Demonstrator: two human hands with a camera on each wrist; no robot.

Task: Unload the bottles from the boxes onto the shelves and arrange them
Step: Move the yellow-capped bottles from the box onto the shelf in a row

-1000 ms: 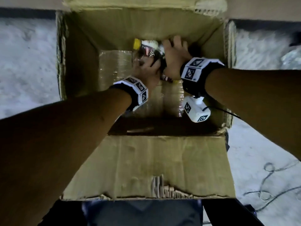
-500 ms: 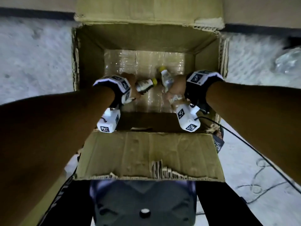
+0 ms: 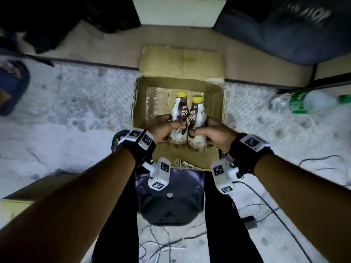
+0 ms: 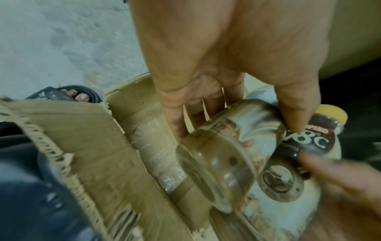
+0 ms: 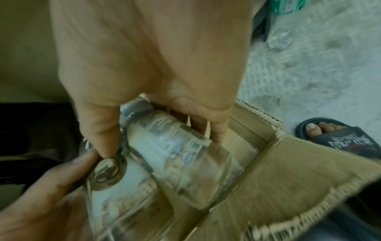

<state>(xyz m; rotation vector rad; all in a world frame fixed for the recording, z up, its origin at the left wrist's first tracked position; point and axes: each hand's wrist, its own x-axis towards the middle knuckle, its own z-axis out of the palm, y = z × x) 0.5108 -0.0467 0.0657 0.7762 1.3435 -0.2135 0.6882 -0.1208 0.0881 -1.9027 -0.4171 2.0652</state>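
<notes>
Two yellow-capped coffee bottles are held side by side above the open cardboard box (image 3: 140, 103). My left hand (image 3: 163, 126) grips the left bottle (image 3: 179, 112) round its lower body; the same left bottle (image 4: 222, 146) shows in the left wrist view under my curled left hand (image 4: 206, 97). My right hand (image 3: 209, 131) grips the right bottle (image 3: 198, 114). In the right wrist view my right hand (image 5: 156, 101) wraps the right bottle (image 5: 177, 156), thumb on one side, fingers on the other. The box floor below shows only shiny plastic wrap.
The box sits on a pale rough floor (image 3: 76, 103). A clear bottle with a green label (image 3: 307, 101) lies on the floor at right. A dark stool (image 3: 171, 202) stands between my legs. Cables (image 3: 266, 205) trail at lower right. My sandalled feet (image 5: 338, 135) flank the box.
Both hands have lifted the two bottles out of the box and turned them caps-away, side by side. The head view has pulled back, so the box looks smaller.
</notes>
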